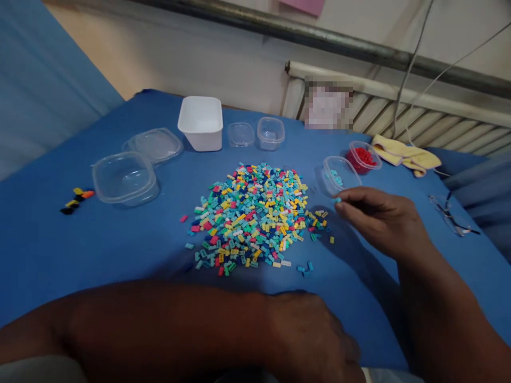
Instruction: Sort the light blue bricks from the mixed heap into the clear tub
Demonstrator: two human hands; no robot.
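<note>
Head view: R hand point(383, 221) pinches small light-blue plastic brick point(337, 200) btwn thumb & fingertips, near clear plastic tub point(346, 169), R of multicolour brick pile point(255, 213). L hand point(307, 335) fingers hidden, can't tell grip. Brick prob. light, stiff, slick; best held by sides. No legible labels.

A person's right hand point(379, 215) pinched a light blue toy brick point(337, 200) near a clear tub point(332, 187) with light blue bricks inside, beside another tub point(369, 167) of red pieces. The left hand point(311, 335) lay at the near edge of a blue-covered table point(159, 250), nearest a heap of multicolored toy bricks point(249, 215). A white plastic container point(202, 125) stood behind the heap; folded eyeglasses point(451, 215) rested at right.
</note>
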